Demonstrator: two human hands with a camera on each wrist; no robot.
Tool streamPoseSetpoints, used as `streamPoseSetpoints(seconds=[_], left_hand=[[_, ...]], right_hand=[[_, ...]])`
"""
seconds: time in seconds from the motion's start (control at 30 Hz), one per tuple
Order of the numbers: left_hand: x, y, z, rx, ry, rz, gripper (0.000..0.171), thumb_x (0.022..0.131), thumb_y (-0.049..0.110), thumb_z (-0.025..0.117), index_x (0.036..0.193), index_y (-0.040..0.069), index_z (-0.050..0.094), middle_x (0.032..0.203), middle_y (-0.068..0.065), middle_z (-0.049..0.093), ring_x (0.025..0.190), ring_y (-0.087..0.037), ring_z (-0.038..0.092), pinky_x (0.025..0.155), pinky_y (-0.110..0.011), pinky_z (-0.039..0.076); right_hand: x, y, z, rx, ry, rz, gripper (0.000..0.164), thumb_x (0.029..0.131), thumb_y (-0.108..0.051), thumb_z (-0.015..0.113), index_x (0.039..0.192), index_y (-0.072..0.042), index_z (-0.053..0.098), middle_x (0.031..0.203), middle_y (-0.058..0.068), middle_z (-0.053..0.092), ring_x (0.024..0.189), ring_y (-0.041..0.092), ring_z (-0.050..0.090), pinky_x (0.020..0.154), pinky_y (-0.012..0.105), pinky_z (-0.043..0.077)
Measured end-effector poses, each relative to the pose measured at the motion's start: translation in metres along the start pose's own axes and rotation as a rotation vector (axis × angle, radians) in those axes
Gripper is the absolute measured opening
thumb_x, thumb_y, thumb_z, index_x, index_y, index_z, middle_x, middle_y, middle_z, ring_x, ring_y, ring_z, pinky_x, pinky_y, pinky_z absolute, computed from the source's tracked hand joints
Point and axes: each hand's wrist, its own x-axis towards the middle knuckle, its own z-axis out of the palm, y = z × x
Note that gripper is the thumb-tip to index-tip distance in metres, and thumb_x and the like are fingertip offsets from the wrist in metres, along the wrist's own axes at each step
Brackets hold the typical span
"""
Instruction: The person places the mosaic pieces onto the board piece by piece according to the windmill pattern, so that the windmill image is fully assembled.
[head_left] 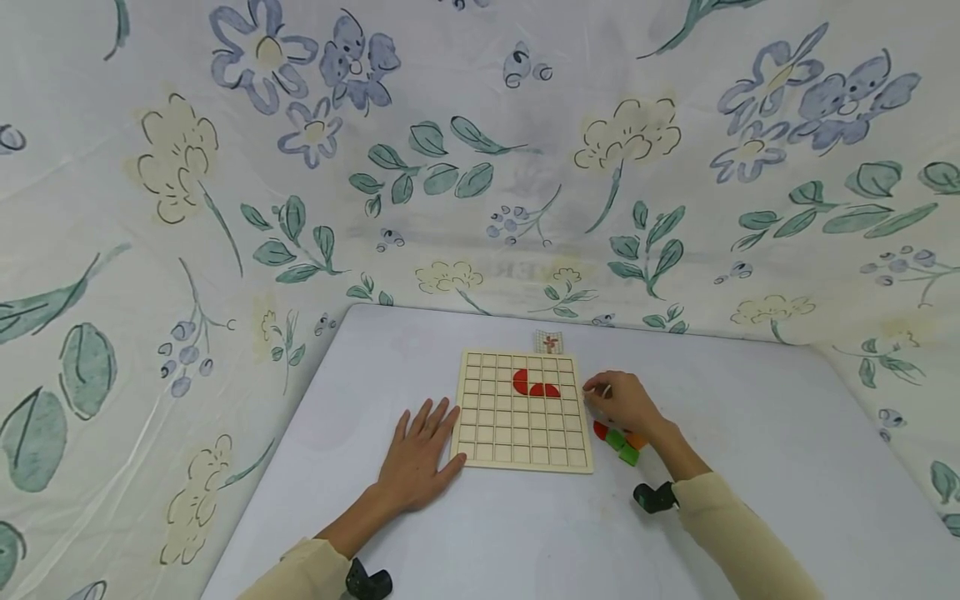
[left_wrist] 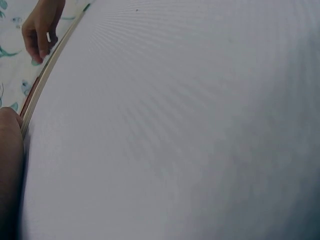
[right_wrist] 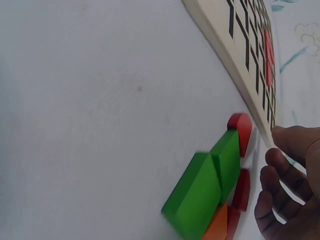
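Observation:
My left hand (head_left: 416,458) lies flat with its fingers spread, fingertips and thumb at the left edge of a pale wooden grid board (head_left: 525,469). On the board are a red quarter-round piece (head_left: 521,382) and two more red pieces (head_left: 544,390) beside it. Just off the board's right edge, my right hand (head_left: 626,404) hovers with bent fingers and its thumb close to them. I cannot tell whether anything sits between those fingertips. Below this hand lie green blocks (right_wrist: 200,187), red blocks (right_wrist: 241,125) and an orange block (right_wrist: 217,225), close together.
Behind the board's far edge lies a small card (head_left: 550,342) with a grid and a red figure. The white table (head_left: 540,533) meets a floral cloth (head_left: 480,167) at the back and left. Black wrist devices (head_left: 654,497) show beside both sleeves.

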Motion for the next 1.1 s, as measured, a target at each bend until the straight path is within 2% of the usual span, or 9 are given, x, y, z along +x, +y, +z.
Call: streamPoseSetpoints(seconds=[0.2,0.33,0.53,0.73,0.9,1.1], left_hand=[[0.0,0.001,0.0,-0.01,0.005,0.006,0.072,0.098,0.054,0.045,0.154,0.01,0.034,0.158,-0.011,0.029,0.146,-0.034,0.019,0.113,-0.059,0.016],[0.0,0.0,0.001,-0.007,0.011,0.005,0.072,0.097,0.054,0.045,0.154,0.01,0.034,0.159,-0.011,0.029,0.146,-0.034,0.02,0.113,-0.06,0.016],[0.0,-0.001,0.002,0.001,0.005,0.0,0.072,0.098,0.055,0.044,0.155,0.011,0.033,0.159,-0.01,0.028,0.146,-0.033,0.019,0.113,-0.059,0.016],[0.001,-0.001,0.002,0.004,0.016,0.005,0.072,0.097,0.055,0.045,0.154,0.012,0.034,0.159,-0.01,0.029,0.146,-0.033,0.02,0.112,-0.059,0.017],[0.001,-0.001,0.001,0.001,0.021,0.006,0.072,0.097,0.054,0.045,0.154,0.011,0.035,0.158,-0.01,0.03,0.146,-0.034,0.021,0.112,-0.059,0.017],[0.001,0.0,0.0,-0.017,0.013,0.0,0.072,0.097,0.054,0.046,0.154,0.012,0.035,0.158,-0.01,0.029,0.146,-0.033,0.02,0.113,-0.059,0.016]], right_hand=[[-0.01,0.016,-0.007,0.006,0.013,0.04,0.017,0.091,-0.012,0.068,0.105,-0.003,0.072,0.082,0.004,0.062,0.062,0.018,0.056,0.054,0.03,0.051],[-0.017,0.028,-0.012,-0.052,0.053,0.042,0.015,0.09,-0.013,0.07,0.102,-0.005,0.073,0.086,0.004,0.062,0.069,0.018,0.054,0.059,0.029,0.05],[-0.026,0.041,-0.019,-0.088,0.063,0.033,0.014,0.089,-0.015,0.072,0.1,-0.005,0.074,0.087,0.004,0.063,0.077,0.021,0.053,0.064,0.03,0.05],[-0.033,0.045,-0.023,-0.055,0.027,0.031,0.018,0.087,-0.018,0.075,0.1,-0.006,0.076,0.088,0.003,0.062,0.078,0.021,0.052,0.065,0.032,0.049],[-0.038,0.044,-0.022,-0.042,0.004,-0.002,0.025,0.082,-0.021,0.081,0.102,-0.007,0.077,0.089,0.002,0.061,0.081,0.02,0.052,0.067,0.033,0.048],[-0.038,0.044,-0.022,-0.058,0.012,-0.015,0.021,0.082,-0.016,0.081,0.1,-0.009,0.076,0.088,0.001,0.061,0.079,0.019,0.052,0.066,0.031,0.049]])
